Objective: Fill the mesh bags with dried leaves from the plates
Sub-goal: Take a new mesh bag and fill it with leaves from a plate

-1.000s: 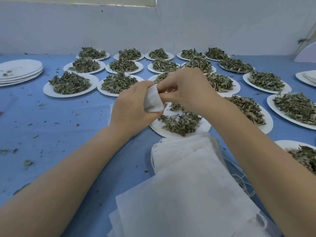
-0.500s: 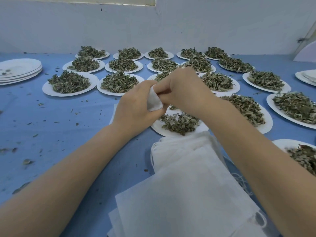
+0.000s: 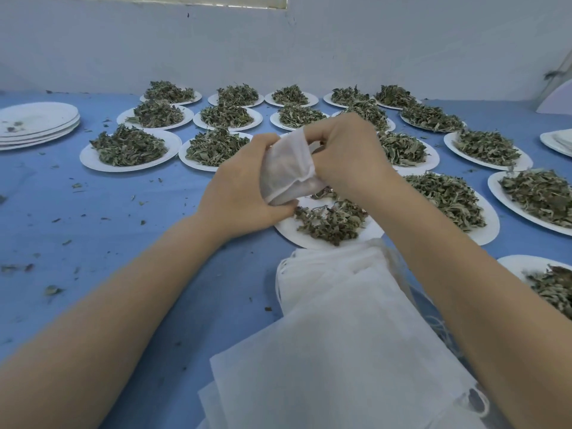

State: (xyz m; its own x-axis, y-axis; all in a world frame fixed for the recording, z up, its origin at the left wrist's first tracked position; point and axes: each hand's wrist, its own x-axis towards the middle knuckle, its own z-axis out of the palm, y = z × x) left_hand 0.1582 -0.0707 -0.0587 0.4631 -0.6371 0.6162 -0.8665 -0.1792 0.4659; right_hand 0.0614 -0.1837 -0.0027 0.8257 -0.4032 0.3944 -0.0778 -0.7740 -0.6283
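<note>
Open blue table (image 3: 130, 218) lies to the left, carrying only scattered leaf crumbs (image 3: 52, 289) — a stack of empty plates (image 3: 34, 122) sits at its far left edge. Ahead and to the right, plates heaped with dried leaves (image 3: 130, 147) stand close together with narrow gaps between — a pile of mesh bags (image 3: 346, 335) covers the near centre.

My mesh bag (image 3: 288, 168) now pulled wider between my hands, far more white cloth showing than a second ago, my right hand (image 3: 346, 156) lifted slightly, my left hand (image 3: 244, 193) gripping lower.
</note>
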